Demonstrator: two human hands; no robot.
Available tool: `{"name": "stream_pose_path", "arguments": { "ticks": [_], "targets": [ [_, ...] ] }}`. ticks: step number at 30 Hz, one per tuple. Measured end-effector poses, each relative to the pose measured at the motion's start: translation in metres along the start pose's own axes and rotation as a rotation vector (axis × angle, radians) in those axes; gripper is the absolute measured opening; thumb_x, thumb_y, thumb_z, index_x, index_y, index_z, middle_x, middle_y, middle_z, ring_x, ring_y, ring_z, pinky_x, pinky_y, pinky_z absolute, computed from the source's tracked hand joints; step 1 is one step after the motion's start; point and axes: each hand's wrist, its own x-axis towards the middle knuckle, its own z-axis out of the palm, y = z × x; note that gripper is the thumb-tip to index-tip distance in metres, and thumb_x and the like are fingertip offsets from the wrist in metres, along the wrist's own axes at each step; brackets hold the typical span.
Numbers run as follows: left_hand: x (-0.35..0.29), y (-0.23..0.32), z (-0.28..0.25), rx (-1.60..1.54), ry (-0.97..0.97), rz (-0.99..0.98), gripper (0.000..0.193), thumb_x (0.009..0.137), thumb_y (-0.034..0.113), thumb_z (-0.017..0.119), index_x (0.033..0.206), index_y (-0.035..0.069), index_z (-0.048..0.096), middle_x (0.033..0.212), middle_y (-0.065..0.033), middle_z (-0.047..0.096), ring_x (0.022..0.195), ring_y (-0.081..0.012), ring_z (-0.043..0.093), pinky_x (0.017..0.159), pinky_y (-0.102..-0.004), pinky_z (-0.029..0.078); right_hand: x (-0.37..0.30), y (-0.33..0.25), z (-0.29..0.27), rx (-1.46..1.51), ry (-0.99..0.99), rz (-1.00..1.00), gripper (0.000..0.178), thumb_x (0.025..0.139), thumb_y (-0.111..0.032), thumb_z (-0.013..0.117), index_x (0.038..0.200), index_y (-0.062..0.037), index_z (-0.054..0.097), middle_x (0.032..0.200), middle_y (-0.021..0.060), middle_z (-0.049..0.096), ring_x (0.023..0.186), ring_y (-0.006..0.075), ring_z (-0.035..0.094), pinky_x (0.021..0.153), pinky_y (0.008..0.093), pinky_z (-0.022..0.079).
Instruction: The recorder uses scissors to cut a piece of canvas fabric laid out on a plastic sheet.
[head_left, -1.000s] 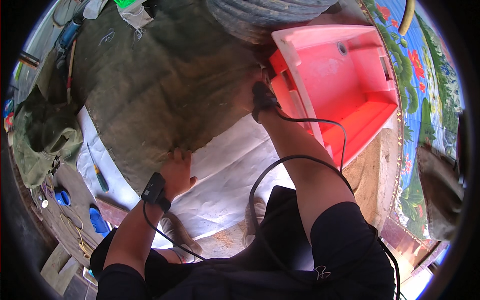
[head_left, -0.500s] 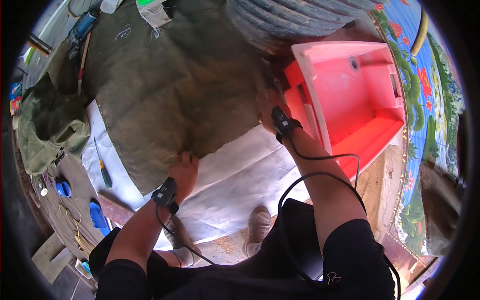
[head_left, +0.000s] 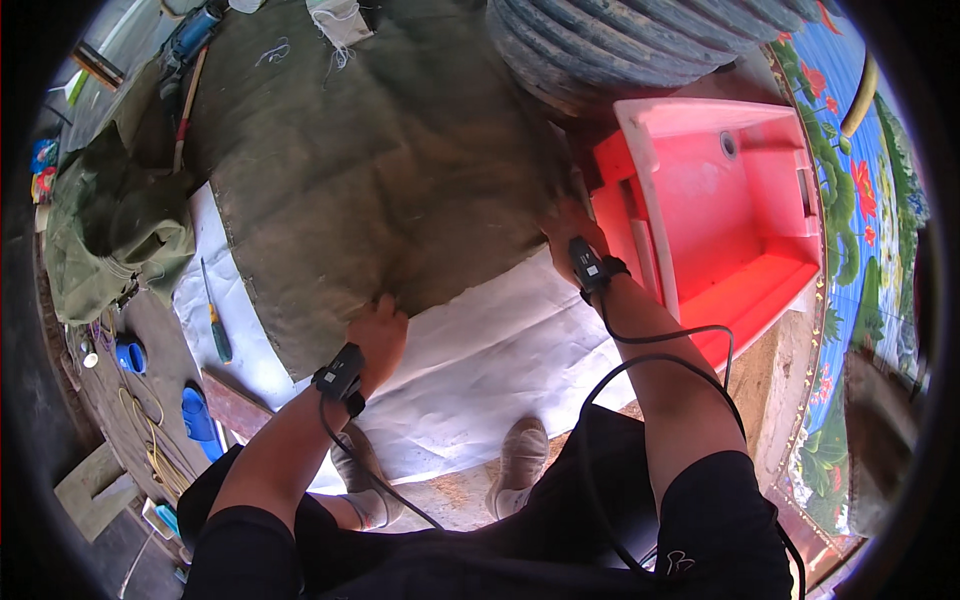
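Note:
A large olive-brown canvas sheet (head_left: 360, 190) lies over a white sheet (head_left: 480, 355) on the floor in front of my feet. At its near edge, my left hand (head_left: 378, 338) is closed on the cloth, which puckers around the fingertips. My right hand (head_left: 577, 235) is at the sheet's near right corner, beside the red plastic crate; its fingers look closed on the cloth but are partly hidden in shadow. A small pale cloth piece with loose threads (head_left: 340, 22) lies on the far part of the canvas.
The red crate (head_left: 720, 200) stands at the right, next to a grey ribbed pipe (head_left: 620, 45). A screwdriver (head_left: 215, 325) lies on the white sheet's left side. Crumpled green canvas (head_left: 120, 235), blue slippers (head_left: 198, 420) and yellow cord (head_left: 150, 440) are farther left.
The whole view has shifted slightly, moving the scene a little right and down at the top. Both hands keep their places at the canvas edge.

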Motion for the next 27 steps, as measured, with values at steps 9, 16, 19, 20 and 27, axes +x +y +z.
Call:
{"name": "stream_pose_path", "arguments": {
  "ticks": [9,16,19,20,27],
  "targets": [
    [-0.004,-0.017,-0.004,-0.032,-0.070,0.010,0.005,0.069,0.006,0.061,0.074,0.005,0.061,0.090,-0.0098,0.054,0.086,-0.0271,0.059,0.067,-0.0373,0.053,0.005,0.009,-0.003,-0.549,-0.216,-0.290,0.014,0.084,-0.016,0.055,0.072,-0.0103,0.058,0.071,0.0075,0.056,0.073,0.0244,0.057,0.067,0.0335,0.047],
    [-0.001,-0.011,0.007,-0.006,-0.107,0.039,0.004,0.070,0.007,0.062,0.074,0.007,0.062,0.090,-0.0084,0.054,0.089,-0.0251,0.057,0.064,-0.0363,0.053,-0.014,0.065,0.020,-0.171,-0.082,-0.038,0.018,0.083,-0.016,0.059,0.067,-0.0111,0.052,0.070,-0.0009,0.051,0.062,0.0135,0.054,0.062,0.0269,0.047],
    [0.001,-0.013,0.011,0.075,-0.107,0.040,0.008,0.069,0.011,0.066,0.075,0.008,0.063,0.092,-0.0081,0.053,0.091,-0.0245,0.056,0.064,-0.0357,0.053,-0.007,0.048,0.008,-0.779,-0.499,-0.110,0.019,0.076,-0.016,0.057,0.090,-0.0057,0.063,0.086,0.0184,0.065,0.083,0.0298,0.066,0.070,0.0392,0.054],
    [-0.003,-0.017,0.009,0.080,-0.116,0.025,0.008,0.069,0.011,0.066,0.075,0.008,0.063,0.092,-0.0081,0.053,0.091,-0.0245,0.056,0.064,-0.0357,0.053,0.000,0.019,0.006,-0.767,-0.507,-0.121,0.019,0.076,-0.016,0.057,0.090,-0.0057,0.063,0.086,0.0184,0.065,0.083,0.0298,0.066,0.070,0.0392,0.054],
    [0.008,-0.007,0.009,0.052,-0.144,0.013,0.021,0.062,0.020,0.073,0.079,0.008,0.066,0.094,-0.0076,0.053,0.093,-0.0249,0.055,0.066,-0.0359,0.052,0.022,-0.052,0.004,-0.892,-0.747,-0.137,0.025,0.078,-0.022,0.056,0.095,-0.0064,0.066,0.096,0.0166,0.066,0.087,0.0343,0.064,0.076,0.0388,0.052]
  ]
}}
